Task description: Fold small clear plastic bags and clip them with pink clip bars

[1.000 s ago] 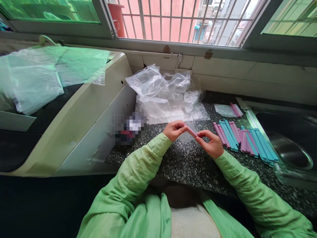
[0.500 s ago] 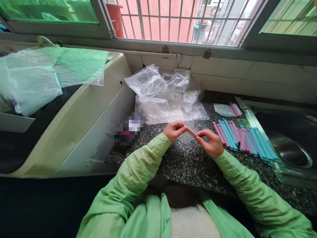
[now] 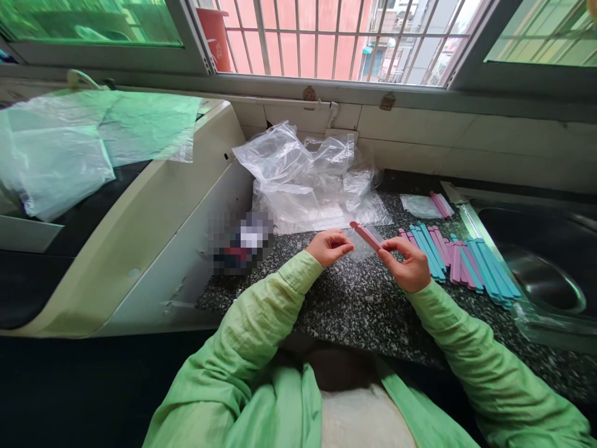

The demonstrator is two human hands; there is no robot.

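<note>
A long, slim pink plastic bag clip [image 3: 366, 236] slants up and leftward from my right hand [image 3: 408, 266]. My right thumb and fingers pinch its lower end, and its rounded far end is free. My left hand [image 3: 330, 247] is just left of the clip, apart from it, thumb and fingers drawn together with nothing visible in them. Under the clip lies a small clear plastic bag [image 3: 358, 250] on the speckled counter [image 3: 359, 305]. Right of my right hand, several teal clips [image 3: 489, 270] and pink clips [image 3: 456, 262] lie side by side in a row.
Crumpled clear plastic bags [image 3: 308, 180] are heaped against the tiled wall. A sink [image 3: 536, 274] borders the clips on the right. Behind them sit a small packet [image 3: 420, 206] and a pink clip [image 3: 441, 205]. A large pale machine [image 3: 186, 205] stands left, beside a blurred-out object [image 3: 242, 242].
My left hand has let go of the pink clip's upper end. My right hand has moved slightly right and down, and the clip now points up freely, away from my left fingers.
</note>
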